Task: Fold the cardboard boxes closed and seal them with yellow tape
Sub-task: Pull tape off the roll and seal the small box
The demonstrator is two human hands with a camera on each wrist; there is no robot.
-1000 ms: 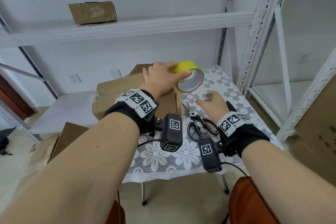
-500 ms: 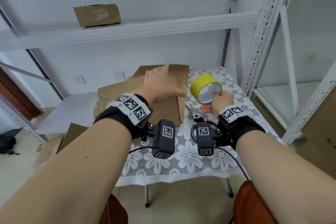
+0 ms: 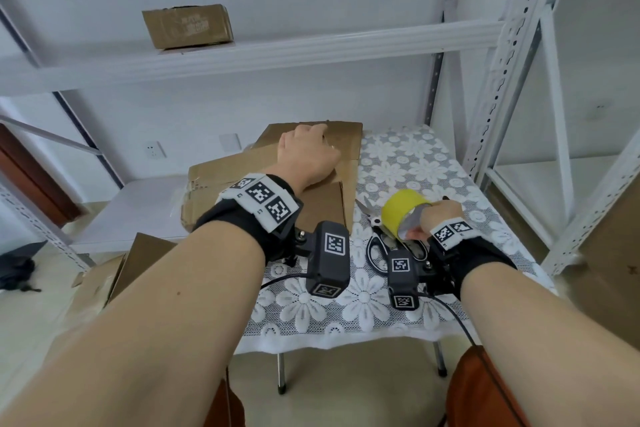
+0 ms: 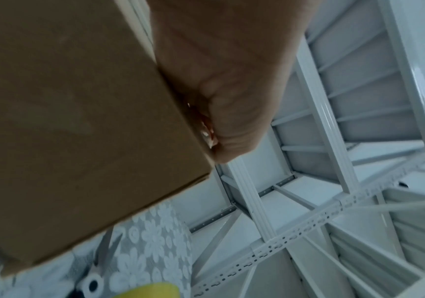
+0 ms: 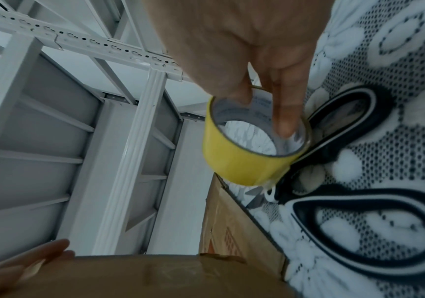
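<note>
A brown cardboard box (image 3: pixel 322 215) stands at the left of the table with its top flaps folded down. My left hand (image 3: pixel 318 135) lies on top of it and presses the flaps with straight fingers (image 5: pixel 28 260); the left wrist view shows the box (image 4: pixel 66 121) right under the palm. To its right, my right hand (image 3: pixel 420 225) holds the yellow tape roll (image 3: pixel 398 215) low over the table. One finger (image 5: pixel 282 113) is hooked inside the roll's core (image 5: pixel 242 163), the thumb outside.
Black-handled scissors (image 3: pixel 379 246) lie partly open on the lace tablecloth (image 3: pixel 398 163), right under the tape. More cardboard (image 3: pixel 221 177) lies left of the box. Another box (image 3: pixel 188 26) sits on the upper shelf. White rack uprights (image 3: pixel 502 80) stand close on the right; flattened cardboard (image 3: pixel 138 263) lies below left.
The tape passed from my left hand to my right, which then lowered it over the scissors. My left hand slid farther back along the box top.
</note>
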